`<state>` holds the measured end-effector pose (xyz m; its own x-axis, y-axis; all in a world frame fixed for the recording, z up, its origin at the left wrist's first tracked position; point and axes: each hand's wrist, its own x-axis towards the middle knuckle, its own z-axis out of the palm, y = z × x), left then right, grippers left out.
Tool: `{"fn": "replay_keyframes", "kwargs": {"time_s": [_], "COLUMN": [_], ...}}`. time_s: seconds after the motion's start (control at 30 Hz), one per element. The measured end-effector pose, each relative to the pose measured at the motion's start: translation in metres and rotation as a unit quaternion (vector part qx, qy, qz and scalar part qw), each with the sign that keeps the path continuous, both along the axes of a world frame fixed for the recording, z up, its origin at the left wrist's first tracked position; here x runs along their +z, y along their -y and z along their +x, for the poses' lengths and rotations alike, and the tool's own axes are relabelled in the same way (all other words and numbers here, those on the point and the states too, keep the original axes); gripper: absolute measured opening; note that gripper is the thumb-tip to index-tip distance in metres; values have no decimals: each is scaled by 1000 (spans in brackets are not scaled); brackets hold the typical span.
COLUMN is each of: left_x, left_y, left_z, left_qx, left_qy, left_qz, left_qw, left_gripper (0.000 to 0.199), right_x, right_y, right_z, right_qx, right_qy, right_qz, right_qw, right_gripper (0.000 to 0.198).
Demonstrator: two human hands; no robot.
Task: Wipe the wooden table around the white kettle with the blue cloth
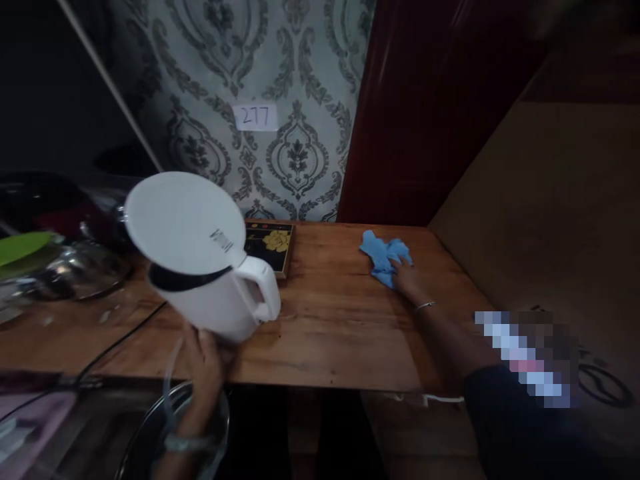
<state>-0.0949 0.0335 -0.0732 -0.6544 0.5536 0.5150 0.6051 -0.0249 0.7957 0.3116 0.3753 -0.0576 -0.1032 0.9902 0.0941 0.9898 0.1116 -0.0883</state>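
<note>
My left hand [203,357] grips a white electric kettle [215,307] low on its near side, the fingers partly hidden by the kettle's body. The kettle leans a little and its wide round lid [183,220] stands raised, showing a dark inside. Its handle [265,287] points to the right with nobody's fingers on it. Over at the right of the wooden counter, my right hand [407,280] has its fingers on a crumpled blue cloth [383,257], which lies on the wood.
Behind the kettle lies a black cooktop with a gold flower [277,243]. Shiny metal pots [90,267] and a green lid [25,247] crowd the left. A black cable [120,343] crosses the counter [340,333]. Below its front edge stands a round bucket [137,433]. Cardboard [560,220] borders the right side.
</note>
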Motion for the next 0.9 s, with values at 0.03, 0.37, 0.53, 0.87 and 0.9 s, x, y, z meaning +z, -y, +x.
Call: {"fn": "replay_keyframes", "kwargs": {"time_s": [0.03,0.37,0.53,0.87,0.9], "left_x": [7,1,1,1,2], "left_y": [-30,-75,-81,-79,-79], "left_z": [1,8,9,9,9], "left_qx": [3,-5,-7,-9,-10], "left_qy": [14,37,27,28,28], "left_qz": [-11,36,49,32,34], "left_qw": [1000,999,998,999,999], "left_gripper": [62,79,78,81,81], "right_x": [-2,9,32,21,19], "right_y": [16,160,171,228,224], "right_z": [-15,-109,-157,-167,-150], "right_qx": [38,300,196,302,297], "right_qy": [-2,-96,-97,-27,-23], "right_qz": [-1,-43,-64,-22,-19], "right_qw": [999,948,974,953,954], "right_gripper": [60,59,73,45,45]}}
